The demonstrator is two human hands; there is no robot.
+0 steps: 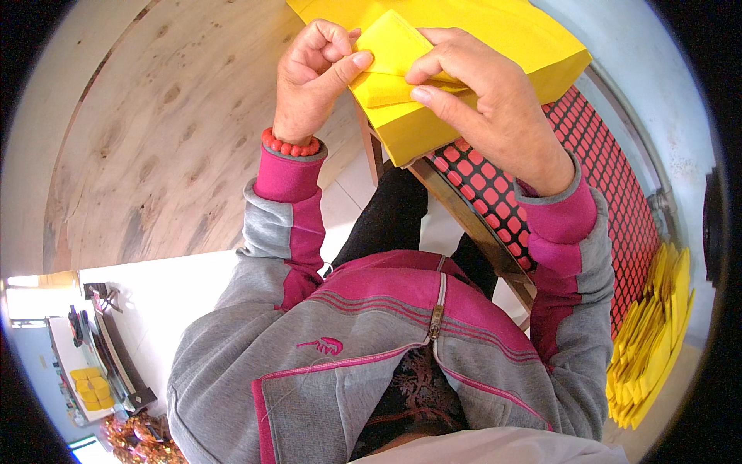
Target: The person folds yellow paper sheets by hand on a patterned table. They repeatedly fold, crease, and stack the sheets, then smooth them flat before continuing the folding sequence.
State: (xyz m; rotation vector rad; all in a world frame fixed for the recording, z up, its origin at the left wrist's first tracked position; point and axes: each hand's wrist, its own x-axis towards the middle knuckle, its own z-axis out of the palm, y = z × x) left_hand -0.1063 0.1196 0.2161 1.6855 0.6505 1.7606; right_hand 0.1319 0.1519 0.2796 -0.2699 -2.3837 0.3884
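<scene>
My left hand (311, 87) is closed at the upper middle, with thumb and fingers pinching the left edge of a folded yellow cloth piece (393, 45) that has stitching along its edge. From the right, my right hand (498, 97) pinches the lower right part of the same piece between thumb and fingers. A second folded yellow layer (382, 91) shows just below it. Beneath both hands lies a large yellow block-shaped thing (533, 42) with a flat top and straight sides; its far end is out of the picture.
A red-and-black patterned surface (599, 166) with a wooden edge runs under the yellow block. Several flat yellow pieces (648, 348) are piled at the lower right, near a pale wall. A large plywood board (174, 131) fills the left. A yellow bundle (93, 389) lies at the far lower left.
</scene>
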